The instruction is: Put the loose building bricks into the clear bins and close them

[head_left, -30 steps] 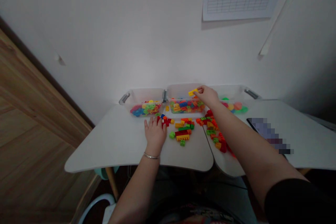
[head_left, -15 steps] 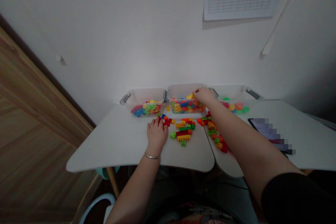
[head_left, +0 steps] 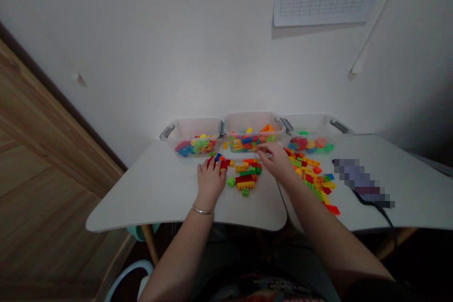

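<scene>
My left hand [head_left: 211, 180] rests on the white table with its fingertips on a red plastic building brick [head_left: 223, 164], next to a small blue brick. My right hand [head_left: 276, 160] hangs just in front of the middle clear plastic bin [head_left: 249, 122], fingers loosely curled, with no brick showing in it. Between my hands lies a pile of bricks, with a stacked red and yellow group [head_left: 244, 183] nearest my left hand. More loose bricks [head_left: 313, 177] are spread to the right of my right hand.
Left and right clear bins [head_left: 193, 128] [head_left: 306, 125] with grey handles stand along the wall, holding bricks and round coloured pieces. A pixelated dark device [head_left: 361, 181] with a black cable lies on the right table section [head_left: 417, 198]. A wooden door stands at the left.
My right hand has come back from above the middle bin toward me, and the yellow brick is no longer seen in it. My left hand has barely moved.
</scene>
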`<state>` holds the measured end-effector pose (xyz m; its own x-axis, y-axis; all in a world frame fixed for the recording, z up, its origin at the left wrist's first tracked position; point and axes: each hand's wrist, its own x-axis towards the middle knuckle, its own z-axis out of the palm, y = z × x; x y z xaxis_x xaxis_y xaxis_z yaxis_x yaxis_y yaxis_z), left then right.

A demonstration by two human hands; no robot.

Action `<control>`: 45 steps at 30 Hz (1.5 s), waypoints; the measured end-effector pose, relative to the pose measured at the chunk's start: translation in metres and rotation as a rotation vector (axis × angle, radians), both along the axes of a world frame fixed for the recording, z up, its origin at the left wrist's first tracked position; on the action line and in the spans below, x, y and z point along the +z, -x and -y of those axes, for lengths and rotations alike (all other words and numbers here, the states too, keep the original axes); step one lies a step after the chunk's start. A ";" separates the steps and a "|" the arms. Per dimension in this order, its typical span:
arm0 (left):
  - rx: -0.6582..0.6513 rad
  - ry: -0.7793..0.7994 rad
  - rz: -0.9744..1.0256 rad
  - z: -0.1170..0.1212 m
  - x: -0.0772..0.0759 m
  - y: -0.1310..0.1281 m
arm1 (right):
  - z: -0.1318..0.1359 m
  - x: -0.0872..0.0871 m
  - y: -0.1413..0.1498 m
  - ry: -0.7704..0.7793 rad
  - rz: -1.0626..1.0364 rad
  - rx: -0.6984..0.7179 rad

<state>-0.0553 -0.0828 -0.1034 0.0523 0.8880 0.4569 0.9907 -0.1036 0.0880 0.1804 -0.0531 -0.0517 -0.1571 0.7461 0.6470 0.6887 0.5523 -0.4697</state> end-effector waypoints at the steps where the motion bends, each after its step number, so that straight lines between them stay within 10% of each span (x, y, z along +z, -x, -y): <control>1: -0.013 -0.007 0.006 0.000 0.000 0.000 | 0.009 -0.013 0.002 0.038 0.009 0.009; 6: -0.211 -0.042 0.044 -0.002 0.000 0.001 | 0.036 -0.055 0.009 0.148 0.135 -0.030; 19: -0.664 0.123 0.025 0.005 0.006 -0.001 | 0.044 -0.057 0.016 0.044 0.363 -0.037; 45: -0.633 0.124 0.059 0.009 0.008 -0.002 | 0.052 -0.057 0.014 0.138 0.393 -0.213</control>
